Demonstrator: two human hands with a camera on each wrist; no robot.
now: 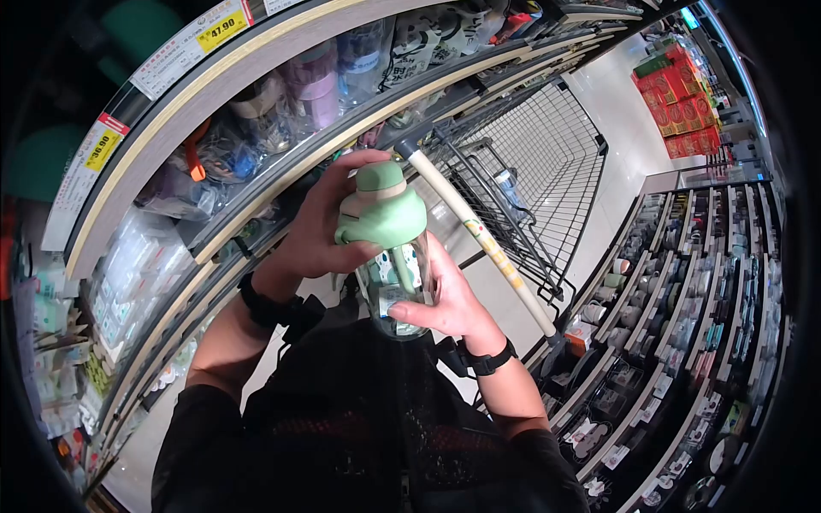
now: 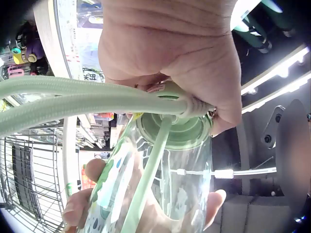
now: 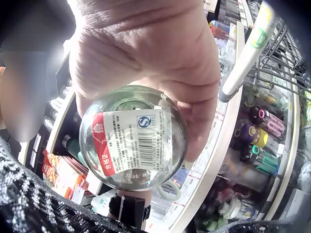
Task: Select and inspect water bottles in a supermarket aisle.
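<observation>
Between both hands is a clear water bottle [image 1: 398, 265] with a light green lid [image 1: 385, 214] and a green straw inside. My left hand [image 1: 321, 222] grips the lid from the side, its thumb lying across the front. Lower down, my right hand [image 1: 453, 299] holds the clear body, thumb over the front. In the left wrist view, a green carrying strap [image 2: 87, 104] loops away from the lid, and leaf and drop prints mark the body. The right wrist view looks at the bottle's base, which bears a white and red barcode label [image 3: 133, 143].
A wire shopping cart [image 1: 539, 162] with a pale handle [image 1: 479, 235] stands just ahead, a small item in it. Shelves of bottles [image 1: 312, 85] with price tags [image 1: 222, 30] line the left. More stocked shelves [image 1: 658, 316] fill the right; red boxes [image 1: 680, 111] are stacked beyond.
</observation>
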